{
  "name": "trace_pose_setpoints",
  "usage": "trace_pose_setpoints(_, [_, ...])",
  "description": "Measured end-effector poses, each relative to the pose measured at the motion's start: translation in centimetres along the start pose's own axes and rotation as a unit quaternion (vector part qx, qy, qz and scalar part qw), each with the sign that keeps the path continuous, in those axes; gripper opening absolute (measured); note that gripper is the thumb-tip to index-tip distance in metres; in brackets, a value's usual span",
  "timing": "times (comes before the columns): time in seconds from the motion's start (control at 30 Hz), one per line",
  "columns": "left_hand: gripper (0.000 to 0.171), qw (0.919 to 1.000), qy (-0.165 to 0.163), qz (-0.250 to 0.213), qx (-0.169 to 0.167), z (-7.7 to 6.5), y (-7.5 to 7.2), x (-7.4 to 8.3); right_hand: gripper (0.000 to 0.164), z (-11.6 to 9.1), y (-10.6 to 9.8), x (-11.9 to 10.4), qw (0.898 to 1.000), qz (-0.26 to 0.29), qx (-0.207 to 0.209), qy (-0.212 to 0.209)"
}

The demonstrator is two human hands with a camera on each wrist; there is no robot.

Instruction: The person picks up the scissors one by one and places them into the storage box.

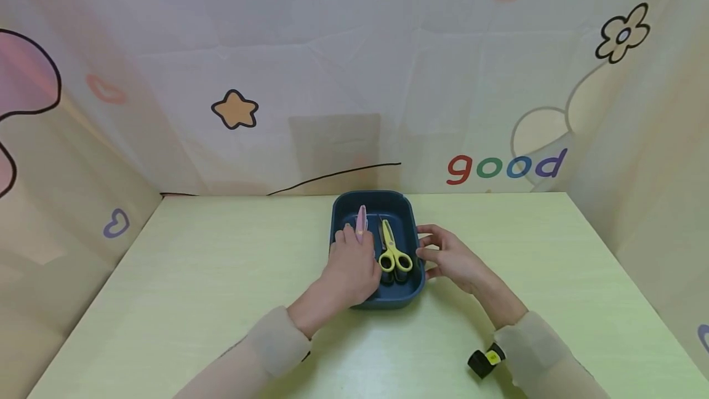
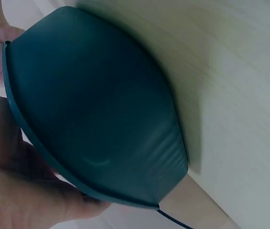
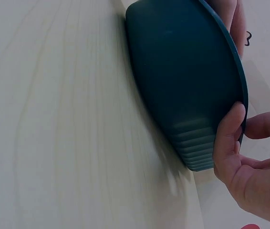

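Note:
A dark blue plastic bin (image 1: pixel 407 297) stands on the table, its side wall (image 2: pixel 92 95) filling much of the left wrist view. My left hand (image 1: pixel 351 270) reaches over the bin's left side, fingers curled about the handle end of pink scissors (image 1: pixel 361 217); the hand hides those handles. Beside it lie yellow scissors (image 1: pixel 390 248) over a dark-handled pair (image 1: pixel 400 276), blades toward the far end. At the right side, my right hand (image 1: pixel 451 257) pinches the bin's rim. In the right wrist view a finger (image 3: pixel 230 126) of it presses the outer wall.
The pale wooden table (image 1: pixel 221 263) extends on both sides of the bin. A printed curtain (image 1: pixel 443 79) stands along the table's back edge. By the right sleeve sits a small black device with a yellow label (image 1: pixel 492 357).

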State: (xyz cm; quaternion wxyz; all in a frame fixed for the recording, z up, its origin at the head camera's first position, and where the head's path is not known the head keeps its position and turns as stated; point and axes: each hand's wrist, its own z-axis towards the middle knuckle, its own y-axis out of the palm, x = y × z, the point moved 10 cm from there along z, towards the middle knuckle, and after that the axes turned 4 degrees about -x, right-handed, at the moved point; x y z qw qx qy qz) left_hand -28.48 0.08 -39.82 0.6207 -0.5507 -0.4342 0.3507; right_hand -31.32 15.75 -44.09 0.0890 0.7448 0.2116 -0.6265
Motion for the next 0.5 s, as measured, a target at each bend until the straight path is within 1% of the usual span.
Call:
trace_pose_setpoints(0.17, [0.047,0.9992,-0.020,0.027,-0.021,0.17,0.77,-0.21,0.053,-0.13,0.32,-0.20,1.000,0.001,-0.005,-0.002])
trace_pose_setpoints(0.37, [0.047,0.9984,-0.028,0.043,-0.024,0.33,0.88,-0.39,0.053,-0.08,0.24,-0.11,1.000,0.000,-0.002,-0.002])
trace_pose_setpoints(0.5, [0.047,0.9977,-0.029,0.058,-0.019,0.37,0.74,-0.40,0.052,0.02,0.09,0.05,1.000,0.002,-0.002,-0.002])
